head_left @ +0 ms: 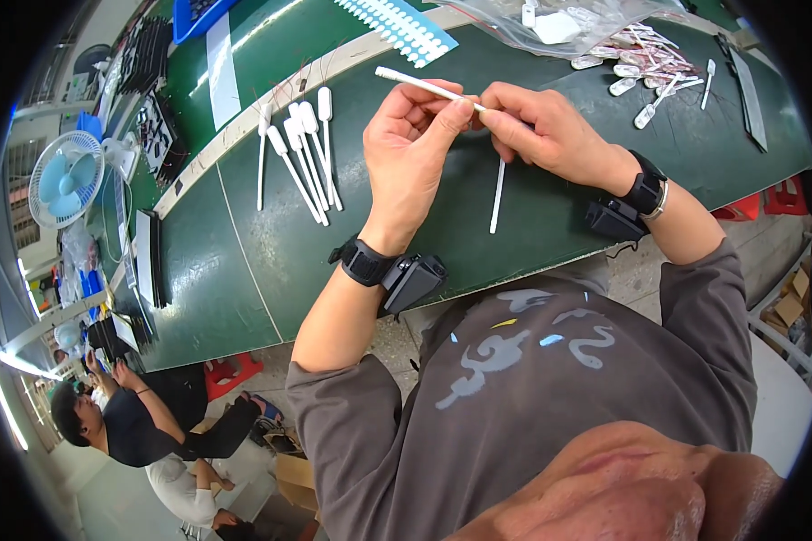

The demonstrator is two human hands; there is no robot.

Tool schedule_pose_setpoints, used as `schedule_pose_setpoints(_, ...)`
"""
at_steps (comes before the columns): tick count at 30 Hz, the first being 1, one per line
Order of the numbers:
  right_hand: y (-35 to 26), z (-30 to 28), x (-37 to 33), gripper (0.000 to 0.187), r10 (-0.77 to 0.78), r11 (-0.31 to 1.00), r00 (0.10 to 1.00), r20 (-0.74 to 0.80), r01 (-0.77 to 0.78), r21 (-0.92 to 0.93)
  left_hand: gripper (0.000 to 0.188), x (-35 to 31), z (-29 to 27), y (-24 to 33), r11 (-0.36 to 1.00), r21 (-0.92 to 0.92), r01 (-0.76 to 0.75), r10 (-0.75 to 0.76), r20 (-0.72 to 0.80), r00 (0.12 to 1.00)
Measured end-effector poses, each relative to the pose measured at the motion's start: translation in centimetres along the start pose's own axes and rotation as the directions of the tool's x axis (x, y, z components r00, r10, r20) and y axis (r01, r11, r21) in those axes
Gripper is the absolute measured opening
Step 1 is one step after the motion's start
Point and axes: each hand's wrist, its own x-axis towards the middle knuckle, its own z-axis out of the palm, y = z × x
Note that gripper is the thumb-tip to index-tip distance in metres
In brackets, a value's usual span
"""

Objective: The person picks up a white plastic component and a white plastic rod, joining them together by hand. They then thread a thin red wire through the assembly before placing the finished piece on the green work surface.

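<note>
My left hand (410,158) and my right hand (550,135) meet over the green table, both with fingers closed on a thin white stick-like part (424,87). Its far end points up and left past my left fingers; the end by my right fingertips is partly hidden. Below my right hand shows a second slim white stick (497,198); whether it lies on the table or hangs from the fingers I cannot tell. To the left of my left hand, several white paddle-shaped parts with long stems (311,149) lie side by side, fine dark red wires at their heads.
A pile of white parts with reddish wires (641,63) and a clear plastic bag (559,22) are at the back right. A blue sheet of white stickers (401,32) lies at the back. A fan (66,180) stands far left; a co-worker in black (144,406) sits at lower left.
</note>
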Motion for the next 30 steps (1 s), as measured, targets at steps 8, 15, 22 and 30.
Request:
schedule_pose_setpoints(8,-0.4,-0.1,0.2,0.030,0.238,0.382,0.869,0.435,-0.495,0.780,0.019,0.3,-0.6,0.2,0.998,-0.009,0.057,-0.057,0.000,0.998)
schedule_pose_setpoints(15,0.1,0.4,-0.1,0.029,0.207,0.198,0.830,0.518,-0.554,0.809,0.017,0.1,-1.1,0.3,0.994,-0.032,0.109,-0.109,0.002,0.994)
schedule_pose_setpoints(22,0.3,0.8,0.1,0.026,0.238,0.302,0.861,0.449,-0.505,0.809,0.018,0.5,-1.4,0.3,0.976,-0.060,0.208,-0.204,0.073,0.976)
schedule_pose_setpoints(30,1.4,0.3,0.4,0.025,0.201,0.446,0.899,0.389,-0.437,0.781,0.021,0.0,-0.3,0.6,0.987,0.021,0.161,-0.161,0.052,0.986)
